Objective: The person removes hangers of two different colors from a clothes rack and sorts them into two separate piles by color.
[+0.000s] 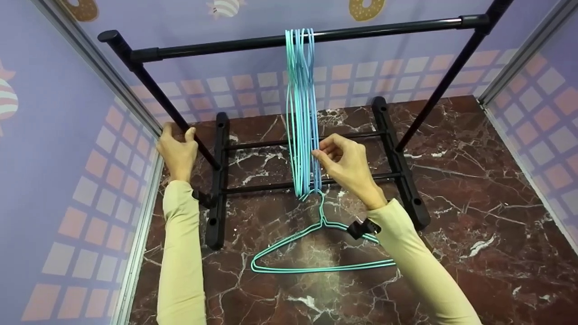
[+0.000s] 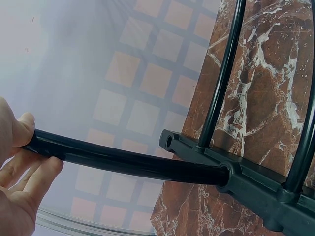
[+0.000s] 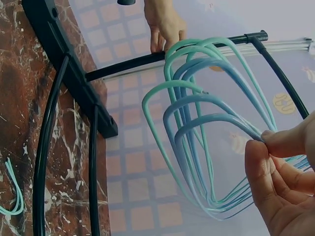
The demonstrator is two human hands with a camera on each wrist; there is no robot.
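My left hand (image 1: 177, 152) grips the left upright post (image 2: 123, 161) of a black clothes rack, thumb on one side and fingers on the other. A bunch of several thin wire hangers (image 1: 300, 113), turquoise and light blue, hangs from the rack's top rail (image 1: 388, 30). At the right side of the bunch, my right hand (image 1: 350, 164) pinches a blue hanger (image 3: 216, 117) between thumb and forefinger, its other fingers curled in. Turquoise hangers (image 1: 323, 269) lie flat on the floor below the bunch, partly hidden behind my right forearm.
Two black foot bars (image 1: 218, 194) and thin lower crossbars (image 1: 266, 186) carry the rack on a dark red marble floor (image 1: 478, 194). Patterned purple walls (image 1: 86, 180) enclose it at the back, left and right.
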